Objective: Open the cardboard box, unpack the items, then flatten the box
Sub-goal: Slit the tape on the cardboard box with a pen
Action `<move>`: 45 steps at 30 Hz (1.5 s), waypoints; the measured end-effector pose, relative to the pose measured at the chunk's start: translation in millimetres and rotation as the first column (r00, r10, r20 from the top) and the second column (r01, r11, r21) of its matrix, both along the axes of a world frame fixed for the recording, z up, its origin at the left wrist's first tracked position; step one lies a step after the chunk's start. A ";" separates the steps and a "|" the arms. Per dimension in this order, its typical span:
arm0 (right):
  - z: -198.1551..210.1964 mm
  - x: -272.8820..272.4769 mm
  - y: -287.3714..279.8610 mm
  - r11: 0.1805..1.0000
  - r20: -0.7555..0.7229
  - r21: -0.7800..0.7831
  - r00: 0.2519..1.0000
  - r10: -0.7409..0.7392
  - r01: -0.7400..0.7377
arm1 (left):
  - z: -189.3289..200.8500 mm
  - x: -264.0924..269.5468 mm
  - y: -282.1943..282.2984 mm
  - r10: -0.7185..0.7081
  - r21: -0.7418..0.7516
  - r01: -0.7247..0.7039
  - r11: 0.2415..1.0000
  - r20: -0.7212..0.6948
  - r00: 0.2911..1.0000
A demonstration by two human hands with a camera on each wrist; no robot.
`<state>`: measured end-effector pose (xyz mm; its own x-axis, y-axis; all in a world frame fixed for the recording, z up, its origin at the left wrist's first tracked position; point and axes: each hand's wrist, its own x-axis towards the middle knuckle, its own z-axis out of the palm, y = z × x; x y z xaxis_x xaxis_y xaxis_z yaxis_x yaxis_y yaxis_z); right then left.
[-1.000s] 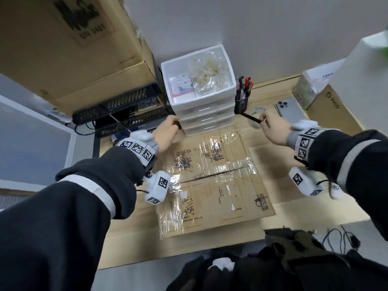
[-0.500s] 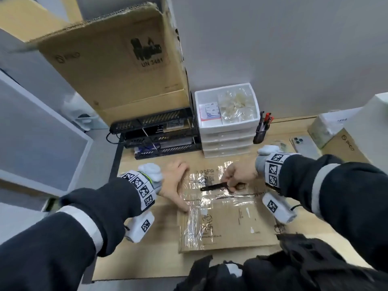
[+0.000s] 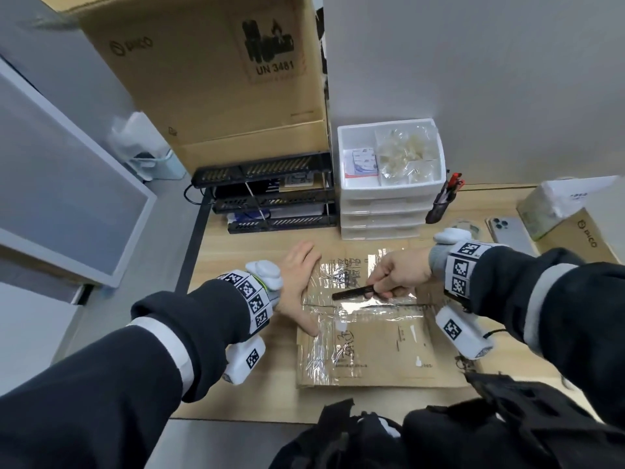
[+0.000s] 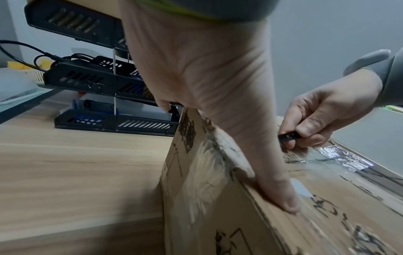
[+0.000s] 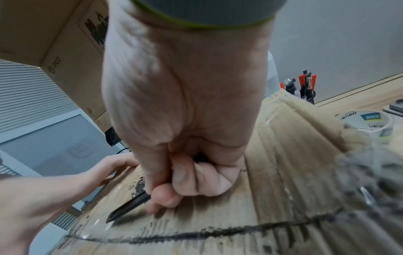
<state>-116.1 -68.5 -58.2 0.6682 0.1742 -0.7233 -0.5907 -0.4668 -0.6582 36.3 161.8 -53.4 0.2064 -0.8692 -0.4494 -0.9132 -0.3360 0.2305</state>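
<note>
A brown cardboard box [image 3: 389, 353] sealed with clear tape and marked with black writing lies on the wooden desk. My left hand [image 3: 297, 282] presses flat on its left edge, the thumb [image 4: 281, 198] stretched along the top and the other fingers over the side. My right hand [image 3: 395, 275] grips a slim black knife [image 3: 351, 292] in a fist. The knife [image 5: 128, 207] points left, low over the tape just behind the dark centre seam [image 5: 196, 234]. I cannot tell whether its tip touches the tape.
Behind the box stand a white drawer unit [image 3: 389, 184], black letter trays [image 3: 270, 198] and a pen holder [image 3: 439, 204]. A tape roll [image 5: 366, 122], a phone [image 3: 507, 231] and a tissue pack [image 3: 548, 204] lie at the right. A large carton [image 3: 220, 79] tops the trays.
My right hand came down from beside the pen holder with the knife to the middle of the box. My left hand shifted to the box's left edge and flattened.
</note>
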 end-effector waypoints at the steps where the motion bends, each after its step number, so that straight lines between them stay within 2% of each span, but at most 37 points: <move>1: 0.3 -0.8 0.4 1.000 0.001 0.004 1.000 -0.004 0.004 | -2.1 0.1 0.4 0.004 -0.002 -0.004 1.000 -0.002 1.000; 7: 7.0 -0.1 5.0 0.999 0.025 -0.024 0.999 0.028 -0.027 | -11.8 3.7 1.6 0.030 -0.024 -0.031 0.999 -0.053 0.998; 17: 14.0 -0.7 12.6 0.998 0.016 -0.046 0.999 -0.031 0.032 | -12.0 9.3 6.3 0.002 -0.052 -0.005 0.999 -0.073 0.997; 21: 19.4 4.3 36.1 0.979 0.117 -0.201 0.992 0.047 -0.023 | 6.0 21.0 8.6 -0.073 -0.023 0.071 0.997 -0.083 0.994; 24: 16.6 7.8 54.8 0.957 0.201 -0.288 0.975 0.096 -0.035 | 3.6 18.3 7.7 -0.059 0.006 0.059 0.998 -0.051 0.997; 31: 17.6 3.5 75.6 0.858 0.293 -0.495 0.904 0.311 -0.135 | -7.1 13.3 8.5 0.020 0.028 -0.018 0.999 -0.078 0.997; 36: 26.4 3.1 81.2 0.737 0.272 -0.634 0.824 0.497 -0.235 | -13.0 14.2 7.1 0.025 0.010 -0.024 1.000 -0.080 0.996; 40: 39.0 3.5 86.5 0.658 0.215 -0.704 0.803 0.556 -0.267 | -12.5 14.0 5.6 0.020 0.001 -0.020 1.000 -0.073 0.997; 45: 45.2 0.5 91.7 0.628 0.168 -0.724 0.810 0.561 -0.285 | -8.6 12.0 5.0 -0.036 -0.034 0.036 0.999 -0.002 0.999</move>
<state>-115.6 23.1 -13.0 0.8622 0.0948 -0.4977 -0.0088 -0.9794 -0.2019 48.3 166.8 -62.0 0.1734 -0.8907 -0.4203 -0.9239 -0.2949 0.2437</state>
